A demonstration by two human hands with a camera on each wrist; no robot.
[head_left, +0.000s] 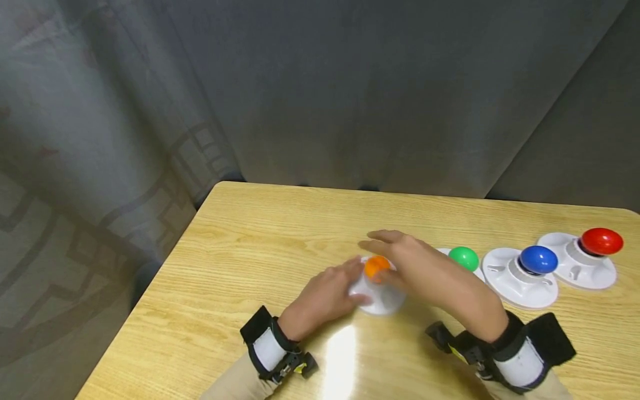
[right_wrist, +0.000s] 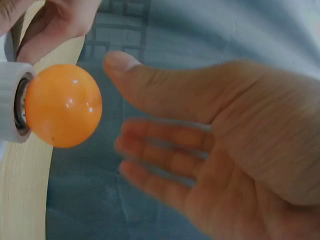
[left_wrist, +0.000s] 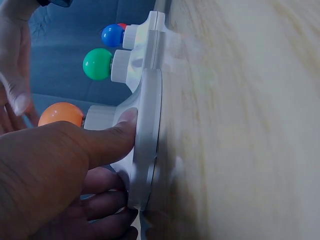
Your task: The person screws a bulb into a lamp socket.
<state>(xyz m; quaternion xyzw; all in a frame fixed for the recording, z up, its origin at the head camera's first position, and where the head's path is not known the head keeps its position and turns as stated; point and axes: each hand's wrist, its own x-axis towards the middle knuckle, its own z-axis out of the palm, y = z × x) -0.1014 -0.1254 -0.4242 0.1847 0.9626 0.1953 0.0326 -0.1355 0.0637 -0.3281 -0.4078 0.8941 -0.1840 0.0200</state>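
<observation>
An orange bulb point(head_left: 376, 268) sits in the socket of a round white lamp base point(head_left: 384, 301) on the table. My left hand point(head_left: 325, 291) grips the left side of that base. In the left wrist view, the thumb of this left hand point(left_wrist: 60, 160) presses on the sloping top of the lamp base point(left_wrist: 149, 120), with the other fingers curled at its edge. My right hand point(head_left: 417, 266) is over the orange bulb from the right. In the right wrist view, the right hand point(right_wrist: 215, 130) has loosely extended fingers, with a gap between them and the orange bulb point(right_wrist: 64, 106).
To the right stand more white lamp bases, with a green bulb point(head_left: 464, 258), a blue bulb point(head_left: 538, 259) and a red bulb point(head_left: 601, 241). The wooden table point(head_left: 240, 266) ends at a grey curtain point(head_left: 350, 100) behind.
</observation>
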